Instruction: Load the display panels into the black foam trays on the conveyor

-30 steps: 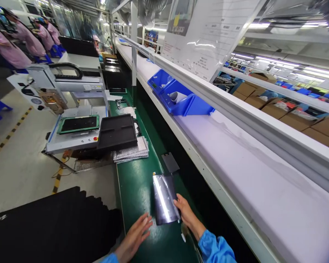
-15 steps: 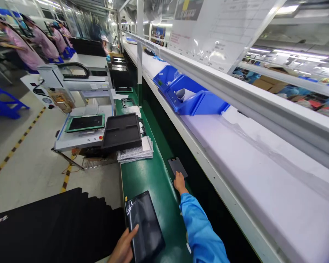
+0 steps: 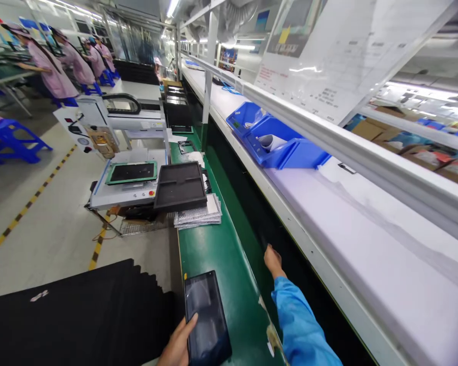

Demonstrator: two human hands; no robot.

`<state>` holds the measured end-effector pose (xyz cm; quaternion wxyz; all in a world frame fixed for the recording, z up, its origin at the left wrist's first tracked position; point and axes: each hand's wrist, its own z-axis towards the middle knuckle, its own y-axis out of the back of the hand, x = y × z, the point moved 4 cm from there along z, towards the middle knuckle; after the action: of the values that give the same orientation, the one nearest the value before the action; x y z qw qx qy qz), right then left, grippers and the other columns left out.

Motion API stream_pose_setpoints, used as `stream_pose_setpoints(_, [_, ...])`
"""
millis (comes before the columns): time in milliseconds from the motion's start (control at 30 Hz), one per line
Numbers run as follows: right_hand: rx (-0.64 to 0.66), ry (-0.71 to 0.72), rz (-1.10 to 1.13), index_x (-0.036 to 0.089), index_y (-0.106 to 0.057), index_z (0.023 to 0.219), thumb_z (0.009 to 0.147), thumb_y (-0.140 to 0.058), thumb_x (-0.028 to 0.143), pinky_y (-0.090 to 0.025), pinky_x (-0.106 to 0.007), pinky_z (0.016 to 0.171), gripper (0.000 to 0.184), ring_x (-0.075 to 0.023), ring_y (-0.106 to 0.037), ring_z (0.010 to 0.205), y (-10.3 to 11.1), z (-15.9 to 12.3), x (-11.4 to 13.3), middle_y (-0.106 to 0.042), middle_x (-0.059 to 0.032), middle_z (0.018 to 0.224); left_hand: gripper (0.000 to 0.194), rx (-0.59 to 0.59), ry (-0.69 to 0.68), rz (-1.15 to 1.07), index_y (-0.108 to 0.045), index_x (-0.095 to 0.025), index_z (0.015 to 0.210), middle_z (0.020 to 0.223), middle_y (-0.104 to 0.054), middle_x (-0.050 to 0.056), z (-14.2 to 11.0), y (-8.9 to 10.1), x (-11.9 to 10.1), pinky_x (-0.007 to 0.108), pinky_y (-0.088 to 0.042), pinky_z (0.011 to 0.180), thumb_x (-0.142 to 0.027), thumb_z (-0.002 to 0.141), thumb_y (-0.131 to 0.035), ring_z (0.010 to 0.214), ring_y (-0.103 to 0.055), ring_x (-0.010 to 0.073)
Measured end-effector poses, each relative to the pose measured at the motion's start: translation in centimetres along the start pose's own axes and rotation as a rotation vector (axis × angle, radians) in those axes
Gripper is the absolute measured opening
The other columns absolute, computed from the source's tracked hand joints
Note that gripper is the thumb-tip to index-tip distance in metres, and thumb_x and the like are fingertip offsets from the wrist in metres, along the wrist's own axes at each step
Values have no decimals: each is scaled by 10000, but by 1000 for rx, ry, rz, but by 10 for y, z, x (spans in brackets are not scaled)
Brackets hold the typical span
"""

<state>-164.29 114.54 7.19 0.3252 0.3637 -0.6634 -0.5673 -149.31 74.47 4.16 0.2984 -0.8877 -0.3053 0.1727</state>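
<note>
Left hand (image 3: 177, 344): one, bare, entered from the lower edge; its thumb lay on the screen side of the tablet (image 3: 206, 319), and it grasped that by the left edge, the other fingers mostly hidden. Tablet: one, black, glossy, was at the near end of the green bench (image 3: 208, 249); contact with the surface could not be told. Right hand (image 3: 274, 260): one, was stretched farther forward, over the bench's right side; its fingers were curled inward, around what, if anything, could not be told. Blue sleeve (image 3: 303, 325): one, covered the right forearm, which slanted up and leftward.
</note>
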Motion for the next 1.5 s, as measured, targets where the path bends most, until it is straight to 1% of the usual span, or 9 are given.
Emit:
stream_pose_setpoints(133, [-39,-18,61,52,-565,1401,1001,-346,195,-551,-341,889,478,-264,-749,996,29,-78,11,-767,-215,1079,244,54,26,1,-739,-219,1016,1278,-751,123,-15,-2,5,427,-551,1081,-278,793,-818,1297,-621,342])
stream_pose_setpoints(433, [-634,326,343,104,-388,1562,980,-308,78,-548,-473,1088,588,-267,-552,1384,16,-391,145,-570,-199,1484,105,30,-94,195,-702,-155,1039,1427,-653,147,-87,8,4,400,-290,1268,-178,942,-668,1472,-444,239])
stream_pose_setpoints(600, [-740,275,116,114,-309,1600,925,-386,-15,-577,-497,1049,691,-327,-496,1424,-15,-491,205,-504,-243,1524,267,275,-21,268,-755,-114,1040,1258,-749,166,-131,46,13,415,-330,1255,-257,1023,-530,1407,-532,259])
stream_pose_setpoints(767, [-680,152,6,51,-473,1495,899,-439,-7,-533,-526,1098,600,-357,-445,1457,-31,-566,238,-512,-255,1513,460,382,115,381,-746,-123,1113,1180,-776,175,-167,95,19,391,-481,1154,-503,1016,-506,1264,-660,273])
stream_pose_setpoints(900, [-577,147,144,156,-617,1385,980,-486,173,-526,-512,1106,426,-320,-494,1430,-10,-620,222,-567,-183,1493,198,360,159,462,-717,-99,1082,1110,-793,173,-198,116,25,397,-560,1068,-239,957,-652,1141,-728,278])
stream_pose_setpoints(1067, [-663,-284,466,140,-462,1531,1041,-415,351,-489,-557,1129,536,-333,-486,1435,6,-685,154,-476,-206,1561,457,522,311,674,-637,-147,1286,1161,-785,163,-242,133,47,484,-597,1003,-261,864,-773,1105,-741,323])
stream_pose_setpoints(1200, [-682,-377,783,197,-409,1571,1050,-386,415,-521,-493,1104,565,-292,-553,1378,-5,-729,133,-541,-152,1518,513,597,347,863,-615,-178,1305,1186,-777,154,-269,143,70,482,-579,1025,-289,837,-793,1146,-722,325])
stream_pose_setpoints(1367, [-736,-433,1012,219,-429,1557,1048,-394,477,-467,-478,1159,571,-254,-530,1404,13,-778,104,-552,-108,1520,582,681,159,1069,-561,-290,1303,1218,-752,78,-296,130,112,478,-541,1070,-340,788,-828,1195,-690,305])
stream_pose_setpoints(1500, [-812,-458,1114,227,-499,1507,1016,-473,532,-495,-489,1135,578,-267,-575,1362,42,-835,40,-595,-126,1479,652,787,87,1133,-525,-296,1289,1248,-717,68,-326,106,175,451,-574,999,-389,736,-856,1156,-689,295])
